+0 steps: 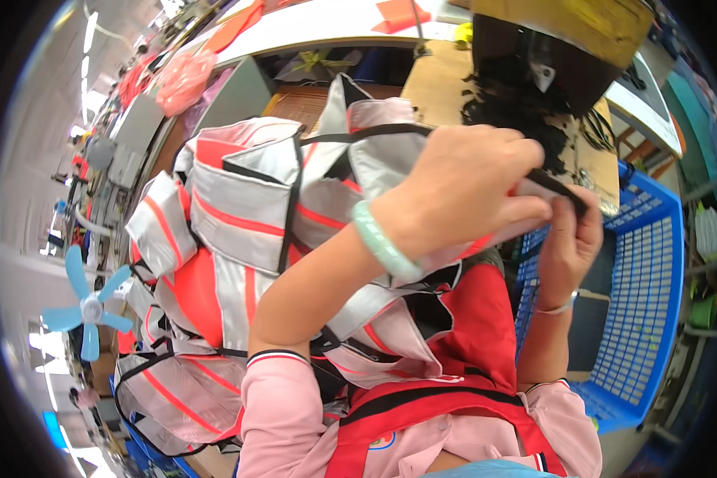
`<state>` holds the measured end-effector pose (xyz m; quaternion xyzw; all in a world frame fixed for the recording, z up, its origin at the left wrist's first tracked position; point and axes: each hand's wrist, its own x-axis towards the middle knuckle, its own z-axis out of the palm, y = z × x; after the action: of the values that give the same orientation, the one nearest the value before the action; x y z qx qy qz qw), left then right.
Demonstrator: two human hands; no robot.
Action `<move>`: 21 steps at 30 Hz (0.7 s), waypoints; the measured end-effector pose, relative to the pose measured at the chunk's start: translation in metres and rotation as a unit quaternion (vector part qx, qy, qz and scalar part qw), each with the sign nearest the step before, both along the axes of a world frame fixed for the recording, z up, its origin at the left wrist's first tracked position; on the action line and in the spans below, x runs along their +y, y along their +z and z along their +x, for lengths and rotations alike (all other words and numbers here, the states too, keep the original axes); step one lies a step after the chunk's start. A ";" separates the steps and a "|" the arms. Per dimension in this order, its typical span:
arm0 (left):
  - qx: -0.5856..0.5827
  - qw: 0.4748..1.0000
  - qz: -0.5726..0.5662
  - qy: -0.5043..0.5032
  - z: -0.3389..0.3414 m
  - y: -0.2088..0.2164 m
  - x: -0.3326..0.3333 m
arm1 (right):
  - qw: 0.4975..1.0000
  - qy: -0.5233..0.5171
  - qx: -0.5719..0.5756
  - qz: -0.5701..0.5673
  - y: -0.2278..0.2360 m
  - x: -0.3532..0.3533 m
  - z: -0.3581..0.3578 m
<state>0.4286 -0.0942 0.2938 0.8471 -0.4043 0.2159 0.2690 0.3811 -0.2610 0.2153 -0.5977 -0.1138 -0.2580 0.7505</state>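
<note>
My left hand (462, 187), with a pale green bangle at its wrist, is closed on a silver-grey fabric piece (506, 231) with black edging. My right hand (570, 243) pinches the black-edged end of the same piece, a little to the right. The piece is stretched between the two hands, and fingers cover part of it. Under my left forearm and across my lap lies a heap of sewn silver-grey pieces (243, 215) with orange-red stripes and black binding. A red apron (479, 319) shows beneath them.
A dark box-shaped unit (526, 60) stands on a wooden board (438, 80) ahead, with black scraps (510, 111) spilled by it. At the right sits a blue plastic basket (665, 271). A blue-bladed fan (92, 307) is at the left; a white table (327, 28) runs along the back.
</note>
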 end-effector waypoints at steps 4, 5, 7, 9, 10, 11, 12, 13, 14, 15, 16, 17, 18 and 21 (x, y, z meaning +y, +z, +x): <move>0.002 0.997 -0.074 -0.034 0.008 0.008 -0.008 | 0.998 -0.035 -0.059 -0.003 0.013 -0.003 0.015; 0.005 0.994 -0.100 -0.044 0.010 0.005 -0.009 | 0.999 -0.004 -0.040 0.028 0.014 -0.002 0.017; 0.009 0.989 -0.130 -0.064 0.015 -0.002 -0.009 | 0.973 0.176 0.038 0.145 -0.020 -0.008 0.026; 0.096 0.981 -0.168 -0.031 0.025 -0.011 -0.010 | 0.963 0.203 0.175 -0.019 -0.069 -0.009 0.033; 0.102 0.986 -0.125 -0.038 0.034 -0.021 -0.003 | 0.954 0.243 0.173 0.007 -0.067 -0.004 0.028; 0.087 0.986 -0.125 -0.064 0.039 -0.035 0.001 | 0.945 0.278 0.172 0.031 -0.065 0.003 0.025; 0.149 0.981 -0.119 -0.037 0.042 -0.042 0.005 | 0.956 0.242 0.165 -0.038 -0.061 0.004 0.024; 0.216 0.973 -0.080 -0.005 0.044 -0.036 0.006 | 0.960 0.200 0.162 -0.108 -0.059 -0.001 0.027; 0.222 0.973 -0.068 -0.007 0.048 -0.027 0.007 | 0.963 0.185 0.150 -0.123 -0.047 0.000 0.028; 0.155 0.987 -0.052 -0.003 0.050 -0.020 0.002 | 0.966 0.168 0.138 -0.138 -0.031 -0.001 0.029; 0.078 0.997 -0.020 0.000 0.049 -0.011 -0.004 | 0.962 0.177 0.130 -0.160 -0.024 -0.003 0.034; -0.001 1.000 0.009 0.004 0.048 -0.001 -0.012 | 0.965 0.171 0.110 -0.168 -0.025 -0.003 0.040; -0.001 1.000 0.008 -0.014 0.051 0.006 -0.022 | 0.963 0.157 0.100 -0.194 -0.019 -0.004 0.043; 0.143 0.985 0.099 0.022 0.066 0.007 -0.035 | 0.961 0.163 0.136 -0.179 -0.021 -0.010 0.052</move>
<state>0.4942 -0.1292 0.3006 0.9002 -0.3627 0.0575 0.2342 0.4336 -0.2712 0.1946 -0.7253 -0.1503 -0.0240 0.6714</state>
